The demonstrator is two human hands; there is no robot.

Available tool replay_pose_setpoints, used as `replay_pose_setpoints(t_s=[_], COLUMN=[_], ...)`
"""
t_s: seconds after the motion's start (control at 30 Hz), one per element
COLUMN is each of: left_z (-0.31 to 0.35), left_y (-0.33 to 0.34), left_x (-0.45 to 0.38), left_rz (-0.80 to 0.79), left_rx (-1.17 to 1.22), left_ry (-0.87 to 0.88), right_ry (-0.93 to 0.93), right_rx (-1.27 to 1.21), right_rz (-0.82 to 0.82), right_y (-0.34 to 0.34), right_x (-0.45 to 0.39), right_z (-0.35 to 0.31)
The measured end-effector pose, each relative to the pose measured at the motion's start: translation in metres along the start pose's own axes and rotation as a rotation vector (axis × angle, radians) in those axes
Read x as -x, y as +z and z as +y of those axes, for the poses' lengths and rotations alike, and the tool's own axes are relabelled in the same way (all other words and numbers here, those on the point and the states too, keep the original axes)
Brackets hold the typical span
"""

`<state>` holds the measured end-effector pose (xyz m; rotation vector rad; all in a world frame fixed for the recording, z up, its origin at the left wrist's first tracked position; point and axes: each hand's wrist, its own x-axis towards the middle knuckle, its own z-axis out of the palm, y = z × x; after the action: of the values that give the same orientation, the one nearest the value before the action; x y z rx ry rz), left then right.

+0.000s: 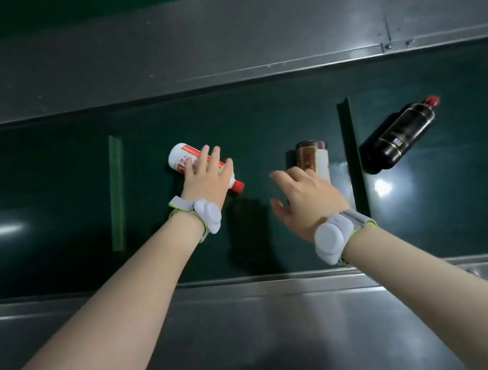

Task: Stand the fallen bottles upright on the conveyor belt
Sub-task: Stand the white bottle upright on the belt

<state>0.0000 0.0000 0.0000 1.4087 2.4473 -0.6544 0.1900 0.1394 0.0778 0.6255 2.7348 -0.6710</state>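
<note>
On a dark green conveyor belt (48, 187) between grey metal side rails (216, 41), seen from the head camera, a white bottle with a red cap and red-striped label (179, 157) lies on its side, cap toward the viewer. The left hand (207, 176) rests over it, fingers spread flat, not closed. Just right, a brown-and-white labelled bottle (312, 155) also lies flat; the right hand (304, 198) hovers above it, fingers loosely open. Beyond a raised belt divider (349, 138), a dark brown red-capped bottle (399, 136) lies tilted.
</note>
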Motion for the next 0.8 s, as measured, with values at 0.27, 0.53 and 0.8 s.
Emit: replay_pose_setpoints(t_s=[0.27,0.53,0.8], left_z=[-0.023,-0.07,-0.094], left_y=[0.015,0.007,0.048], left_x=[-0.034,0.022,0.068], left_rz=[-0.06,0.212,0.236], left_rx=[-0.17,0.699,1.272], left_ry=[0.042,-0.351,-0.681], right_ry=[0.058,-0.034,-0.095], right_rx=[-0.032,-0.025,-0.031], right_rz=[-0.091,-0.111,-0.141], right_y=[0.021,0.006,0.013], right_x=[0.002,-0.021,-0.036], right_z=[0.0,-0.063,-0.115])
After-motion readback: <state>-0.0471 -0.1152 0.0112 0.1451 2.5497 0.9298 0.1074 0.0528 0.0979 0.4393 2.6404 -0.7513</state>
